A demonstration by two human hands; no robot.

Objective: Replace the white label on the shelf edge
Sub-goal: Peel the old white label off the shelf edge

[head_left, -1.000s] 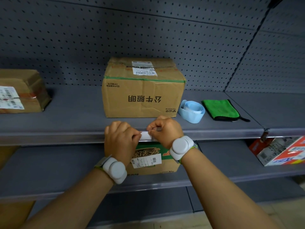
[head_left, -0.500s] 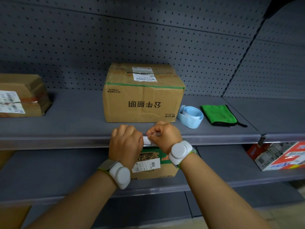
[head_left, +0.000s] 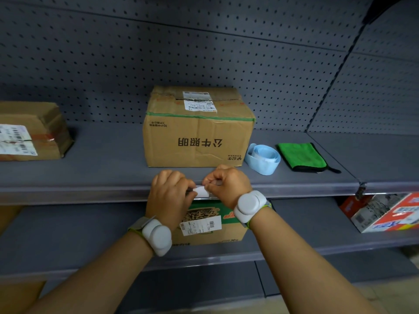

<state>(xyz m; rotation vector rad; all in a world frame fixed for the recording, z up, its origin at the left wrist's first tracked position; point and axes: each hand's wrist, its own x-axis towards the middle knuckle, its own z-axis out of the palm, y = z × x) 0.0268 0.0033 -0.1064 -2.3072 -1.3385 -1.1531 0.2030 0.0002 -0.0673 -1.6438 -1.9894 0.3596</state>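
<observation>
Both hands meet at the grey metal shelf edge (head_left: 90, 191), just below the brown cardboard box (head_left: 198, 132). The left hand (head_left: 170, 196) and right hand (head_left: 229, 185), fingers curled, pinch the small white paper label (head_left: 202, 192) between them against that edge.

Cardboard box (head_left: 199, 137), blue tape roll? (head_left: 263, 158), green cloth (head_left: 300, 157) on upper shelf.

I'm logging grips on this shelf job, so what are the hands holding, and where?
Both hands pinch the white label at the shelf edge: left hand at its left end, right hand at its upper right.
</observation>
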